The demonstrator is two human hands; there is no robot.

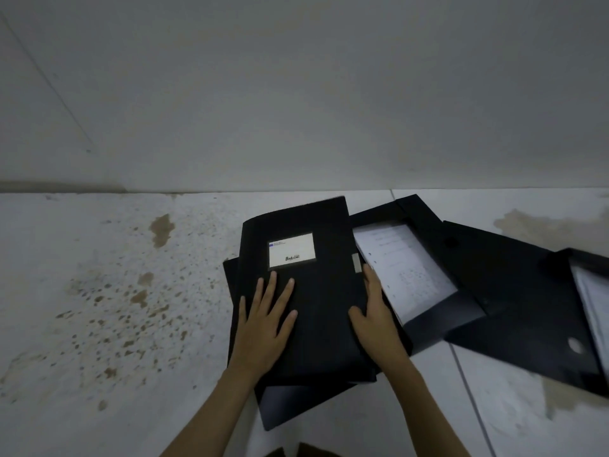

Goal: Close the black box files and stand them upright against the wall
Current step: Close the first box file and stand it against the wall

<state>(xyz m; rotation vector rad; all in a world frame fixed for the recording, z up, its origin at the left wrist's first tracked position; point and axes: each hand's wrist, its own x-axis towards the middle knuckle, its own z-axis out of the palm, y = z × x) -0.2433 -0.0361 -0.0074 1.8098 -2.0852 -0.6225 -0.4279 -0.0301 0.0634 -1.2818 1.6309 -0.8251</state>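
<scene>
A closed black box file with a white label lies flat on the tiled floor, on top of another black file that sticks out below it. My left hand rests flat on its lid, fingers spread. My right hand grips its right edge near the grey clasp. To the right lies an open black box file with white papers inside. Further right, a second open file also shows papers at the frame edge.
A grey wall rises just behind the files. The white floor tiles to the left are stained with brown spots. Grout lines run along the floor at the right.
</scene>
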